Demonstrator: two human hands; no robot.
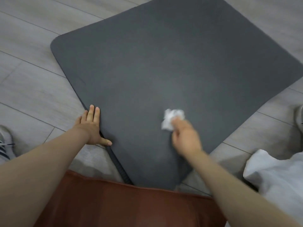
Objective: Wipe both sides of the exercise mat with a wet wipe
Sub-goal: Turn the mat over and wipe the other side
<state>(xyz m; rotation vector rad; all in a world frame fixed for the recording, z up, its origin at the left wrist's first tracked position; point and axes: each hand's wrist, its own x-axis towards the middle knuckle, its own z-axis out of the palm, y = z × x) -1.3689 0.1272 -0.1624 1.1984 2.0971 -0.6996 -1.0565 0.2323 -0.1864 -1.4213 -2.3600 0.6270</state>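
Hands (91,128) press smooth grey mat (164,63), grip crumpled wipe (171,118).

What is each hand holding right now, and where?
The right hand pinches the crumpled wipe at its near end. The left hand holds nothing; it presses flat on the mat's left edge.

I'm looking down at what reads as a room in a home, or possibly a small gym. Grey wood-look floor planks (32,89) run across the whole view, and a dark exercise mat (164,63) lies flat on them. A sneaker (5,145) shows at the left edge, another shoe (299,118) at the right. No furniture or walls show, so I can't tell more.
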